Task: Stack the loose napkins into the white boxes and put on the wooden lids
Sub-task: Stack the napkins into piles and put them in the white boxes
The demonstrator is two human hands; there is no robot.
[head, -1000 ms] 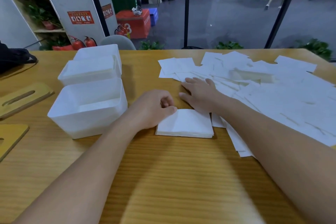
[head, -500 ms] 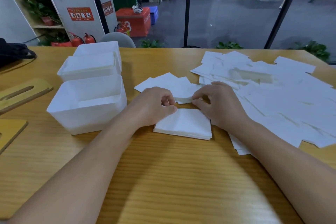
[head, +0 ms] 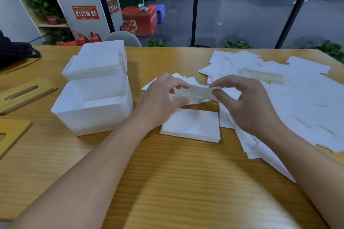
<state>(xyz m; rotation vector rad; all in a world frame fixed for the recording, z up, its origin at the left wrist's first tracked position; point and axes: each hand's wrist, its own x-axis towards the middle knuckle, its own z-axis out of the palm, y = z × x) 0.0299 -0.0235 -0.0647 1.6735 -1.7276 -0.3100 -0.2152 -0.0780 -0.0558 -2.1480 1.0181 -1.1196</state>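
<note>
My left hand (head: 162, 98) and my right hand (head: 245, 102) pinch the two ends of one white napkin (head: 195, 93), lifted a little above the table. Right below it lies a neat stack of napkins (head: 191, 125). A wide spread of loose napkins (head: 297, 98) covers the table's right side. Three white boxes stand at the left: the near box (head: 91, 117) holds a low layer of napkins, the middle box (head: 93, 69) looks filled, and the far box (head: 104, 47) is behind it. Two wooden lids (head: 24, 95) (head: 11, 134) lie at the far left.
A black bag (head: 13, 54) sits on the table's far left corner. A grey chair back (head: 123, 38) shows beyond the far table edge. Bare wood of the table (head: 167, 182) lies in front of the stack.
My right hand dragged a few napkins left from the spread. Both hands then pinched one napkin and raised it above the stack; earlier my left hand rested on the stack's corner.
</note>
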